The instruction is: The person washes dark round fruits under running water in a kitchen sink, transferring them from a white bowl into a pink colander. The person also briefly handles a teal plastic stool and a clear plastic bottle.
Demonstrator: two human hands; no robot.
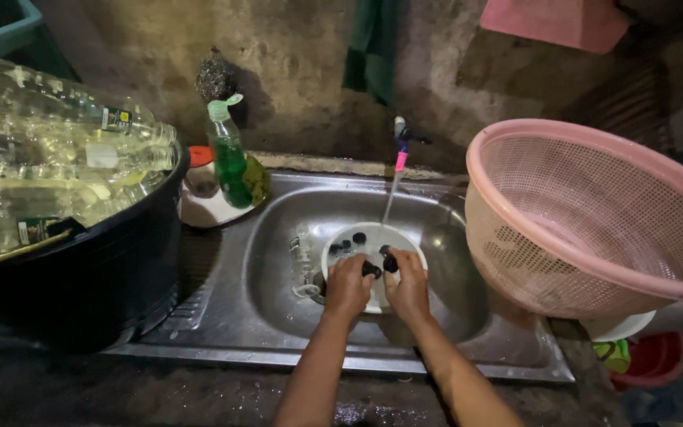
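Rough, stained concrete wall backs a stainless steel sink (278, 316) set into a dark, wet tabletop (81, 387). At the wall, a small tap (401, 134) runs a thin stream of water down into a white bowl (413, 241) standing in the sink basin. Several small black caps (359, 237) lie in that bowl. Both hands are over the bowl's near edge: the left hand (347, 286) has its grip closed on one black cap (371, 270), and the right hand (409, 286) has its grip closed on another black cap (390, 263), the two caps just beside each other between the fingertips. A clear glass (303, 269) lies in the basin just left of the bowl. On the sink's back left corner stands a bottle of green liquid (229, 158) beside a white dish (203, 207). To the left, a large black tub (104, 277) is filled with clear plastic bottles (49, 158). To the right, a pink perforated basket (594, 213) rests tilted on the sink's edge. A green cloth (371, 47) hangs on the wall.
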